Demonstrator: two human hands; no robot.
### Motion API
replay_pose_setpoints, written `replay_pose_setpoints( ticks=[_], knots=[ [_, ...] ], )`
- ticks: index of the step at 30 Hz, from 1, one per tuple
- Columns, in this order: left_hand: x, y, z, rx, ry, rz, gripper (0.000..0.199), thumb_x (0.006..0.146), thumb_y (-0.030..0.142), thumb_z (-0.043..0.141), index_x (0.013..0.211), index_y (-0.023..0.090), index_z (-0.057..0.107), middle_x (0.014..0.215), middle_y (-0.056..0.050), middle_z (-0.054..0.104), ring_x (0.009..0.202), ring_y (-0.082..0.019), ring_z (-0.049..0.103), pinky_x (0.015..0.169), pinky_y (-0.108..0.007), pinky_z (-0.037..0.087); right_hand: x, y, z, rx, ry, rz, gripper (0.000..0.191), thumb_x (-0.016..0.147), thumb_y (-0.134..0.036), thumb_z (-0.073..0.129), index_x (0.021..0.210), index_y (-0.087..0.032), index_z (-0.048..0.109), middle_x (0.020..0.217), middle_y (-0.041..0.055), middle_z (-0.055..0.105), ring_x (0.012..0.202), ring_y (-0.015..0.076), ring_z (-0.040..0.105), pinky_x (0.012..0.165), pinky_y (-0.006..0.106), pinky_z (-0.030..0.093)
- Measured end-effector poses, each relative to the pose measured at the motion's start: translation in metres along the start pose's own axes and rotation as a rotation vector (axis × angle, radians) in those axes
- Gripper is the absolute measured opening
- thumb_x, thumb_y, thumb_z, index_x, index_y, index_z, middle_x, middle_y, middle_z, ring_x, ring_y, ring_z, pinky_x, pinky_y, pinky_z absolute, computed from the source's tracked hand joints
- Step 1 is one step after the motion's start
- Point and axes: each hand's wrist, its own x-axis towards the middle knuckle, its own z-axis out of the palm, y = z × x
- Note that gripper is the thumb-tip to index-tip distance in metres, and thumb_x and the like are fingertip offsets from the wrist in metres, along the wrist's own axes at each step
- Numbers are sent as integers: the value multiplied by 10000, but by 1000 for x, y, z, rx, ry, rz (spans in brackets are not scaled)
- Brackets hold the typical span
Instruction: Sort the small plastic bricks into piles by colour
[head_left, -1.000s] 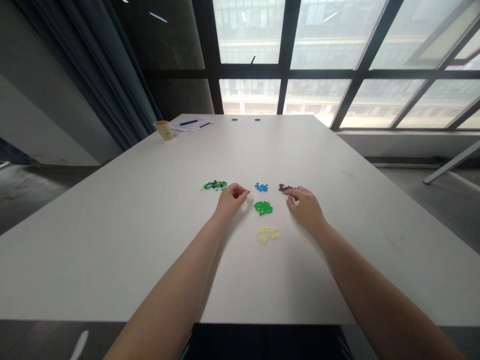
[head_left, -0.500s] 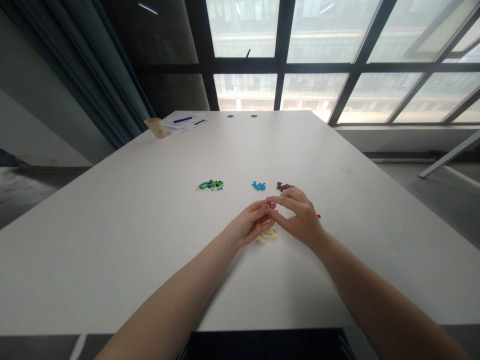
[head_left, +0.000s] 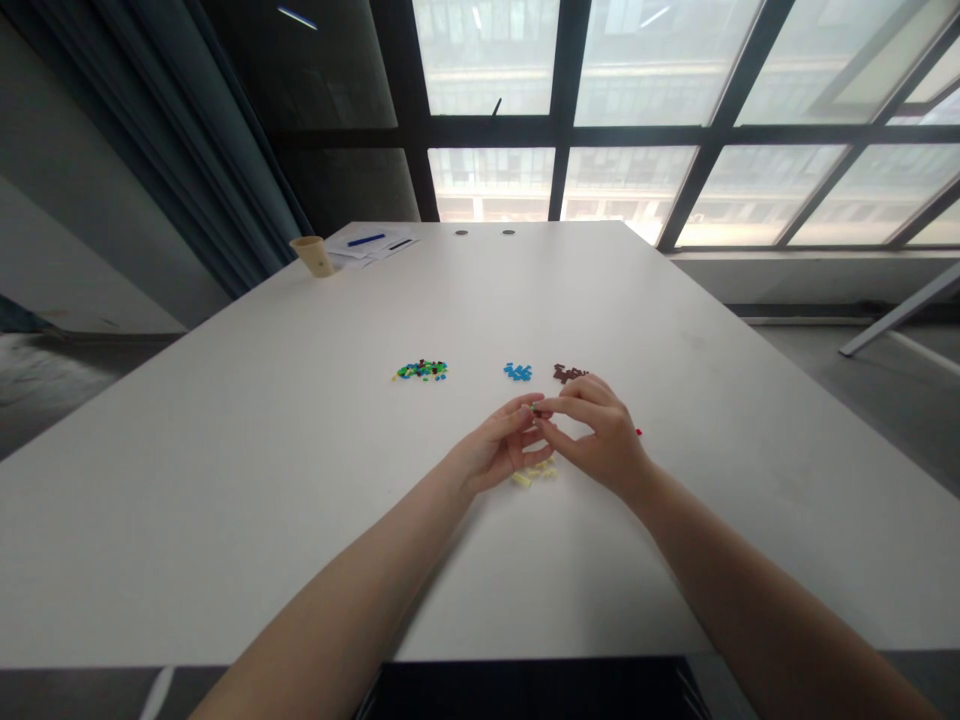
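**A:** Hands?

**B:** Left hand (head_left: 499, 447) and right hand (head_left: 602, 435) both curled inward, fingertips meeting at a tiny plastic brick (head_left: 534, 407). Greenish, too small to read detail. Can't tell which hand actually has it pinched, or if both do.

**A:** How will it handle?

**B:** Looks very light and stiff, with almost no grip area. Smooth moulded faces are probably slippery. Best hold: thumb and index pads on two opposite side faces. Squeeze off-centre and it likely pings away.

**A:** Layout, working out from that brick?

**B:** Just below it, pale yellow bricks (head_left: 534, 472), partly under the fingers. Beyond it, a blue brick pile (head_left: 517, 372), with a brown brick pile (head_left: 570, 374) a little to its right. Further left of the brick, a mixed multicolour pile (head_left: 420, 370). To its right, a lone red brick (head_left: 638, 432) just beside the right hand.

**A:** Anything else?

**B:** Well beyond the brick, near the far corner of the white table (head_left: 225, 420), a paper cup (head_left: 316, 256) beside papers (head_left: 375, 250) with a blue pen (head_left: 366, 240) on top.
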Motion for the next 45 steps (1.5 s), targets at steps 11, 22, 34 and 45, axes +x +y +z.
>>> replay_pose_setpoints(
  ticks=[11, 22, 34, 45],
  knots=[
    [1, 0, 1, -9, 2, -4, 229, 681, 255, 716, 869, 183, 606, 766, 22, 576, 688, -74, 556, 722, -243, 476, 0, -1, -2, -3, -20, 20, 235, 753, -178, 588, 962, -243, 672, 727, 14, 563, 721, 155, 522, 709, 326, 452],
    [1, 14, -1, 65, 206, 34, 235, 693, 260, 694, 901, 182, 619, 873, -22, 662, 742, -119, 624, 694, -247, 486, 11, 17, -22, -148, 148, 192, 128, 762, -210, 583, 837, -204, 687, 686, 14, 547, 654, 141, 498, 639, 290, 431],
    [7, 52, -33, 39, 594, 288, 73, 685, 209, 599, 722, 173, 547, 592, 41, 588, 476, -53, 528, 467, -172, 408, 24, 120, -21, -407, -349, 759, 216, 704, -268, 567, 827, -207, 734, 650, 2, 526, 618, 124, 457, 633, 252, 362],
    [1, 56, -32, -94, 470, 261, 56, 675, 175, 580, 723, 155, 560, 586, 23, 585, 485, -71, 536, 457, -186, 413, 30, 134, -6, -314, -421, 944, 258, 676, -185, 567, 869, -173, 738, 534, 7, 589, 509, 113, 480, 525, 239, 349]
  ],
)
